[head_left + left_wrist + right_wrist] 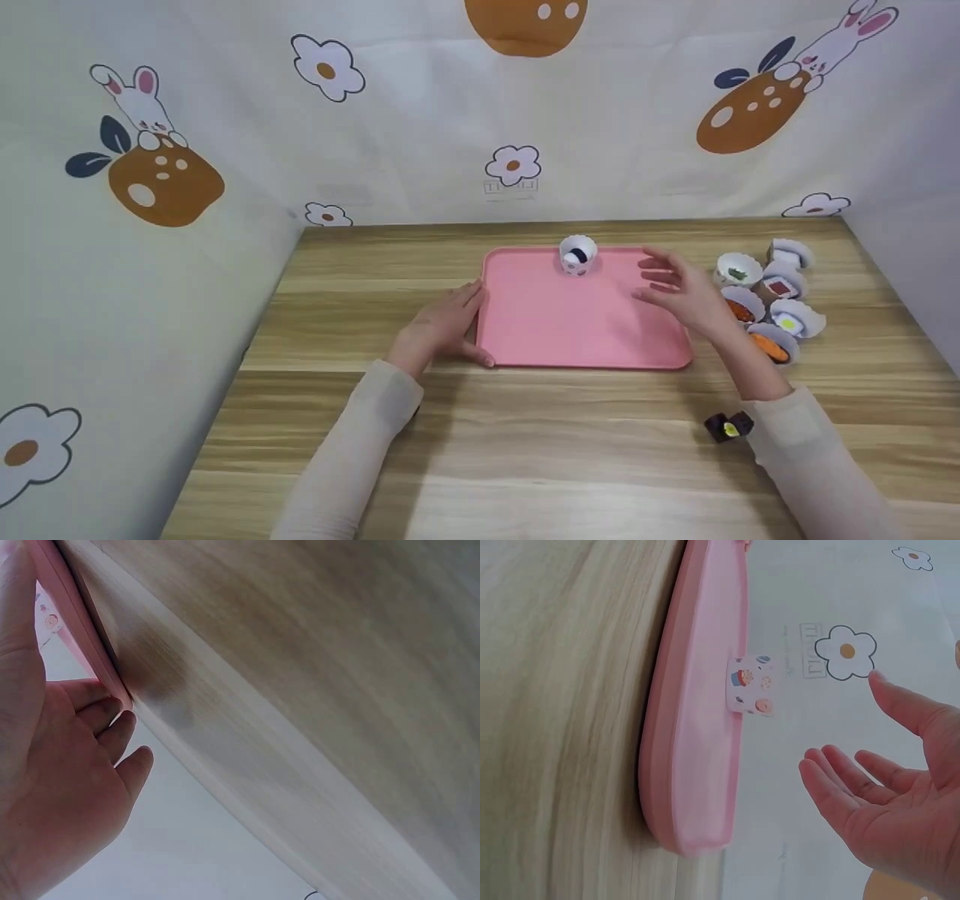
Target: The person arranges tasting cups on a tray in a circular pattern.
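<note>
A pink tray (555, 322) lies on the wooden table. My left hand (448, 322) rests along its left edge, fingers straight against the rim and thumb at the front corner. In the left wrist view, those fingers (90, 712) touch the tray's rim. Toward the back of the tray stands a white patterned paper cup (589, 261), holding a small black-and-white piece (576, 256). Above the tray's right side hovers my right hand (679, 292), fingers spread and loosely bent around nothing. The right wrist view shows that cup (750, 682) beyond the tray rim, apart from the hand.
Right of the tray cluster several paper cups with food pieces: one with green bits (739, 271), one with an orange piece (771, 348), one with a white-and-yellow piece (791, 321). A dark piece with a yellow centre (729, 427) lies beside my right sleeve. Patterned cloth (420, 135) walls the table's back.
</note>
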The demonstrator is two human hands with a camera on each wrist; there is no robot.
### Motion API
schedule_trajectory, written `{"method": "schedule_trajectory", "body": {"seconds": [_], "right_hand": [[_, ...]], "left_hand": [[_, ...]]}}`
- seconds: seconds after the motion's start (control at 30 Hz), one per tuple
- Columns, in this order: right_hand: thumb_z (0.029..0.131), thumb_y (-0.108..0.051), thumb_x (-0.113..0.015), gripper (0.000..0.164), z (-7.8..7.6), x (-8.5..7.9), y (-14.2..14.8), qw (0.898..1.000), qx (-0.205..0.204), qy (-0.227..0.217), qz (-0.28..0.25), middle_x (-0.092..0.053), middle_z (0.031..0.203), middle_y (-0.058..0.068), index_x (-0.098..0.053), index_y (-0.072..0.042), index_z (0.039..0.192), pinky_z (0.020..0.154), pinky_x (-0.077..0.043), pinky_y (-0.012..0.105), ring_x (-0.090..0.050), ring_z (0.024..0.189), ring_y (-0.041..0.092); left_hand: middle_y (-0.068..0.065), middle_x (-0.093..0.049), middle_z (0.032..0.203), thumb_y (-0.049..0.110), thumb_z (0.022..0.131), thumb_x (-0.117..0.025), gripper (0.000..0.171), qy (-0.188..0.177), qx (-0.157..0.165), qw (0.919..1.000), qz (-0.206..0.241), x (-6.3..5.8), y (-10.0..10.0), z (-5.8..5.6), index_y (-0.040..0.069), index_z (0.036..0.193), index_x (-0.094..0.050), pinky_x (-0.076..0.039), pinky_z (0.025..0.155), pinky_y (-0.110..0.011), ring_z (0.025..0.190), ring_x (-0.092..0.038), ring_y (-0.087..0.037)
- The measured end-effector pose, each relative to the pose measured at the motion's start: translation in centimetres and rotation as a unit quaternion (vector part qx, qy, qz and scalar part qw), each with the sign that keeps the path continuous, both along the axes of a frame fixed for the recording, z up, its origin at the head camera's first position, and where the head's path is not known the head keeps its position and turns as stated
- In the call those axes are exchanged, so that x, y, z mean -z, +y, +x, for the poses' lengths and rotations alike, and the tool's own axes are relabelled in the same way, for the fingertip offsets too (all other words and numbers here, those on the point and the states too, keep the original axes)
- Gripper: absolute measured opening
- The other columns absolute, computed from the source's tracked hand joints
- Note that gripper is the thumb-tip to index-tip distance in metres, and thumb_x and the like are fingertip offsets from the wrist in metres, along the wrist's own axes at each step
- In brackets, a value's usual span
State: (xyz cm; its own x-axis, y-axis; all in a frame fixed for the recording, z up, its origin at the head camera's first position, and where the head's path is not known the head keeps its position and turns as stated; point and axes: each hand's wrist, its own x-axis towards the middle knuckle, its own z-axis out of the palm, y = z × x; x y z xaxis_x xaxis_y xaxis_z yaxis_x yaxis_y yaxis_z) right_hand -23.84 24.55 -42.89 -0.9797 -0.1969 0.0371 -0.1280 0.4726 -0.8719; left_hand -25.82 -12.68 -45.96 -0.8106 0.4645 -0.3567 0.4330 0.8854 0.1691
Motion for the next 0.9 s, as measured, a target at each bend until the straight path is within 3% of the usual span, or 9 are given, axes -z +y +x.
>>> {"method": "schedule_trajectory", "body": {"seconds": [0.3,0.4,0.5,0.63,0.73,0.8,0.9], "right_hand": [[0.092,-0.013,-0.072,0.069,1.1,-0.2,1.1,1.0,0.0,0.006,0.001,-0.052,0.142,0.028,-0.038,0.001,0.15,0.11,-0.046,0.047,-0.052,0.133,0.042],[0.093,-0.021,-0.072,0.071,1.6,-0.3,1.6,1.0,0.004,-0.01,0.003,-0.051,0.144,0.026,-0.037,-0.001,0.151,0.112,-0.044,0.046,-0.05,0.135,0.04],[0.092,-0.028,-0.072,0.074,2.1,-0.4,2.1,1.0,0.013,-0.023,0.001,-0.05,0.146,0.023,-0.036,-0.004,0.152,0.11,-0.048,0.032,-0.05,0.136,0.038],[0.092,-0.027,-0.073,0.074,2.5,-0.4,2.6,1.0,0.02,-0.017,-0.006,-0.051,0.145,0.024,-0.038,-0.003,0.152,0.094,-0.05,0.008,-0.051,0.134,0.039],[0.092,-0.024,-0.073,0.072,2.9,-0.4,3.0,1.0,0.019,-0.005,-0.006,-0.051,0.144,0.026,-0.038,-0.001,0.15,0.09,-0.048,0.002,-0.052,0.132,0.039],[0.092,-0.019,-0.073,0.068,3.1,-0.4,3.3,1.0,0.019,0.008,-0.005,-0.052,0.143,0.027,-0.04,0.0,0.149,0.09,-0.049,0.004,-0.057,0.128,0.032],[0.091,-0.015,-0.073,0.064,3.5,-0.4,3.6,0.999,0.019,0.024,-0.009,-0.054,0.14,0.028,-0.043,0.002,0.146,0.091,-0.05,0.006,-0.063,0.116,0.007]], "left_hand": [[-0.006,-0.002,0.17,0.072,0.072,-0.072,0.127,-0.003,-0.003,1.0,-0.002,0.0,0.0,0.1,0.01,0.161,-0.006,-0.01,0.13,-0.039,0.158,-0.005,-0.021],[-0.006,-0.002,0.17,0.072,0.072,-0.072,0.126,-0.004,-0.004,1.0,-0.002,-0.1,0.0,0.1,0.01,0.161,-0.007,-0.011,0.13,-0.04,0.158,-0.005,-0.022],[-0.005,-0.002,0.17,0.072,0.072,-0.072,0.126,-0.007,-0.007,0.9999,-0.003,-0.2,0.1,0.1,0.01,0.161,-0.006,-0.011,0.13,-0.04,0.158,-0.005,-0.022],[-0.005,-0.002,0.17,0.072,0.072,-0.072,0.127,-0.008,-0.012,0.9999,-0.001,-0.3,0.1,0.2,0.011,0.161,-0.006,-0.011,0.13,-0.04,0.158,-0.006,-0.022],[-0.006,-0.002,0.17,0.072,0.072,-0.072,0.127,-0.006,-0.009,0.9999,0.001,-0.2,0.0,0.2,0.01,0.161,-0.007,-0.012,0.13,-0.041,0.158,-0.006,-0.023],[-0.007,-0.003,0.17,0.072,0.073,-0.072,0.126,-0.002,-0.002,1.0,0.0,-0.1,0.0,0.2,0.009,0.161,-0.007,-0.012,0.13,-0.04,0.158,-0.007,-0.023],[-0.008,-0.004,0.17,0.071,0.074,-0.072,0.126,0.003,0.007,1.0,-0.002,0.0,-0.1,0.1,0.008,0.161,-0.008,-0.012,0.13,-0.04,0.158,-0.007,-0.024]]}}
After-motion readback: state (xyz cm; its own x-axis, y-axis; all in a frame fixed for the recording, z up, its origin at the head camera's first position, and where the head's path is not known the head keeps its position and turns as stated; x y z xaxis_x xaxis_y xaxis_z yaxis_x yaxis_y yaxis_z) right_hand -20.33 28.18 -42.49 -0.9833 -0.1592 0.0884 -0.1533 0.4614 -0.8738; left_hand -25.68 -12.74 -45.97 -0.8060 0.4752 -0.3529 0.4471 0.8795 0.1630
